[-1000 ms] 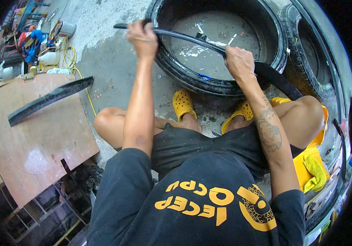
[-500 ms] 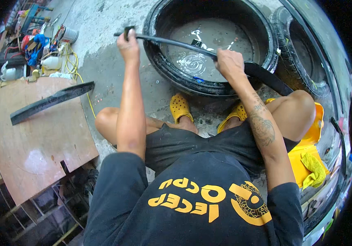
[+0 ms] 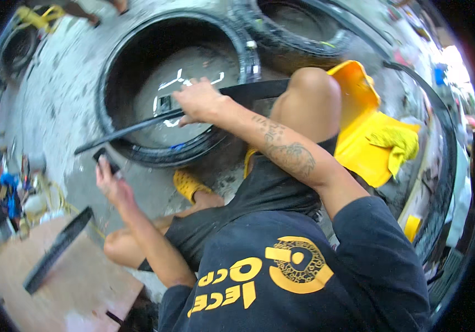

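A long black rubber strip (image 3: pixel 132 128) slants across a large black tyre ring (image 3: pixel 104 94). My right hand (image 3: pixel 201 100) is on the strip above the ring, thumb on the near side and fingers stretched loosely over it. Beyond that hand the strip broadens and runs to my right knee. My left hand (image 3: pixel 113 180) pinches a small dark block (image 3: pixel 106 159), just below the strip's far left end and apart from it. What the block is made of does not show. Inside the ring, a wet surface reflects light, and another small dark piece (image 3: pixel 164 103) is there.
A second tyre (image 3: pixel 248 27) lies behind to the right. Beside my right knee are a yellow plastic case (image 3: pixel 359 149) and a yellow-green cloth (image 3: pixel 398 145). At lower left, another black strip (image 3: pixel 57 252) rests on a wooden board (image 3: pixel 82 282). A person's feet (image 3: pixel 96 19) appear at the top left.
The view has swung to the right. My left hand with the block has come off the strip and dropped below its end. My right hand's fingers have loosened and stretched out.
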`<state>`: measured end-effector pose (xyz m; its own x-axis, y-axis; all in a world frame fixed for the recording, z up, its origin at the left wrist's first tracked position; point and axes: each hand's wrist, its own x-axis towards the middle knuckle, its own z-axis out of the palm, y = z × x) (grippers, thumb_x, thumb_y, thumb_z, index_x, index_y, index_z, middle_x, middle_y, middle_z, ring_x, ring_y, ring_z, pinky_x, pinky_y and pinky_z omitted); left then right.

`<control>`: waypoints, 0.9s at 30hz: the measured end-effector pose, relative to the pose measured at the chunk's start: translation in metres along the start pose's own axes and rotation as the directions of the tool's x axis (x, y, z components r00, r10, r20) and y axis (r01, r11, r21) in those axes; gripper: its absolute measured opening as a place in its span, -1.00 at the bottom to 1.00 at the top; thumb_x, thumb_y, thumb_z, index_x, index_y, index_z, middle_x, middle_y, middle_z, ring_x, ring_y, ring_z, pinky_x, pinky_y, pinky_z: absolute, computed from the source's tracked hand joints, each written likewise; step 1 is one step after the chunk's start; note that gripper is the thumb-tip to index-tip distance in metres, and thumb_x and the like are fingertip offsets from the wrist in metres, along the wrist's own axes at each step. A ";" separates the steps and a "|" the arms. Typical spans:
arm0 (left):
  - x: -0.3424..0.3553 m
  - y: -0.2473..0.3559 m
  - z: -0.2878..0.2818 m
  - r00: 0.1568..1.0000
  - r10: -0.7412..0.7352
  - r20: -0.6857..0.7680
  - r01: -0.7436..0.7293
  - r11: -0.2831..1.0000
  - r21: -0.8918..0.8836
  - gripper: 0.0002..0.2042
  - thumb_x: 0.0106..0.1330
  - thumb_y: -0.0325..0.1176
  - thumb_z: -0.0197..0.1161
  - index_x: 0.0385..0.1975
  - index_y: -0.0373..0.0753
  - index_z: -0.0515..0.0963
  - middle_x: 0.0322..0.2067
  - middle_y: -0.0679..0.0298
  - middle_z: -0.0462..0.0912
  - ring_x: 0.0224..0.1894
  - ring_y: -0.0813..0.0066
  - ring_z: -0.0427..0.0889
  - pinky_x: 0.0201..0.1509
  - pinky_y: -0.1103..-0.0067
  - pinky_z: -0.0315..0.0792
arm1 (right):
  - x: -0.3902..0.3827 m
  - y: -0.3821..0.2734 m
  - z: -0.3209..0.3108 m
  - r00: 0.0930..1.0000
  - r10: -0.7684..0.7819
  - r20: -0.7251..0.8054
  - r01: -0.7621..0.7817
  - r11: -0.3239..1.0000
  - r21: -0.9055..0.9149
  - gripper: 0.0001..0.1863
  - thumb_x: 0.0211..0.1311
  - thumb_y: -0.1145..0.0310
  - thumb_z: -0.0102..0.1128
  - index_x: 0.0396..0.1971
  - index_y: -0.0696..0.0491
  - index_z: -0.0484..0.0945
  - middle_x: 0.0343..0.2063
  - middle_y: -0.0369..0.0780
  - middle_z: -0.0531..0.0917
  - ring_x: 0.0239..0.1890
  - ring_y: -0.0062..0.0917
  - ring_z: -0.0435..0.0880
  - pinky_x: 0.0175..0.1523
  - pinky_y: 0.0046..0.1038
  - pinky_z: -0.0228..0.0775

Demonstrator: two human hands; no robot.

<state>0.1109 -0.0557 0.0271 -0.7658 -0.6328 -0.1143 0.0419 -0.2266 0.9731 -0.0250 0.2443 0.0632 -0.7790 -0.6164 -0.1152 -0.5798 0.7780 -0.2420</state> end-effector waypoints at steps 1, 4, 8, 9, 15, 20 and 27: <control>-0.001 -0.003 0.005 1.000 0.007 -0.005 -0.007 1.000 -0.001 -0.75 0.44 -0.29 0.31 -0.01 -0.27 0.59 -0.19 0.32 0.68 -0.22 0.62 0.59 -0.17 0.67 0.43 | -0.014 0.009 -0.011 0.998 -0.014 -0.066 0.018 0.999 0.050 -0.28 0.04 -0.21 0.45 0.02 0.07 0.58 -0.11 0.00 0.70 0.08 -0.15 0.63 0.21 -0.14 0.45; -0.004 0.000 -0.016 1.000 -0.024 -0.018 0.025 0.997 0.078 -0.66 0.43 -0.21 0.32 0.08 -0.26 0.55 -0.13 0.34 0.67 -0.17 0.61 0.59 -0.16 0.67 0.42 | -0.063 0.038 -0.067 0.922 0.063 -0.383 0.088 0.927 0.364 -0.36 0.11 -0.15 0.43 0.02 0.06 0.63 -0.07 -0.06 0.72 0.06 -0.23 0.67 0.18 -0.22 0.48; -0.035 0.029 -0.045 1.000 -0.021 -0.007 0.021 0.998 0.053 -0.68 0.44 -0.25 0.31 0.09 -0.24 0.52 -0.15 0.28 0.67 -0.16 0.57 0.63 -0.17 0.66 0.46 | -0.133 0.120 -0.095 0.655 0.495 -0.570 0.102 0.690 0.717 -0.61 0.22 0.07 0.44 -0.09 0.02 0.72 -0.14 -0.19 0.77 -0.04 -0.44 0.72 0.02 -0.44 0.56; -0.039 0.030 -0.050 0.999 -0.027 -0.040 0.029 0.998 0.053 -0.68 0.44 -0.27 0.31 0.09 -0.24 0.52 -0.16 0.27 0.68 -0.17 0.57 0.63 -0.18 0.68 0.46 | -0.155 0.166 -0.074 0.548 0.539 -0.639 0.066 0.734 0.676 -0.64 0.27 0.09 0.41 -0.06 0.01 0.73 -0.18 -0.25 0.78 -0.05 -0.53 0.70 0.08 -0.50 0.51; -0.050 0.023 0.002 0.996 -0.084 -0.037 0.084 0.996 -0.010 -0.80 0.40 -0.34 0.35 -0.06 -0.20 0.58 -0.27 0.44 0.62 -0.29 0.72 0.54 -0.41 0.71 0.35 | -0.289 0.309 0.057 0.078 0.997 0.012 -0.617 0.039 0.786 -0.60 0.45 0.04 0.18 -0.13 0.13 0.68 -0.33 -0.18 0.78 -0.40 -0.52 0.73 -0.34 -0.54 0.55; -0.048 0.020 -0.003 1.000 -0.018 -0.021 0.016 0.996 -0.083 -0.79 0.42 -0.41 0.31 -0.01 -0.25 0.56 -0.16 0.33 0.69 -0.15 0.59 0.65 -0.06 0.63 0.52 | -0.136 0.342 0.115 0.237 0.953 0.189 -0.320 -0.107 0.941 -0.60 0.46 0.07 0.15 -0.12 0.15 0.66 -0.31 -0.16 0.78 -0.35 -0.47 0.73 -0.30 -0.50 0.57; -0.042 0.003 0.049 0.975 -0.135 0.176 0.162 0.976 -0.146 -0.77 0.51 -0.34 0.20 0.03 -0.32 0.54 -0.09 0.23 0.70 -0.09 0.48 0.68 0.01 0.53 0.55 | -0.199 0.396 0.117 0.332 0.885 0.326 0.235 -0.412 0.880 -0.60 0.49 0.11 0.10 -0.08 0.18 0.64 -0.27 -0.12 0.77 -0.28 -0.38 0.74 -0.22 -0.44 0.59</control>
<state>0.1123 0.0063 0.0447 -0.8656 -0.4557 -0.2077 0.0107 -0.4315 0.9020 -0.0715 0.6605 -0.1223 -0.6937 0.4446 -0.5667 0.2665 -0.5725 -0.7753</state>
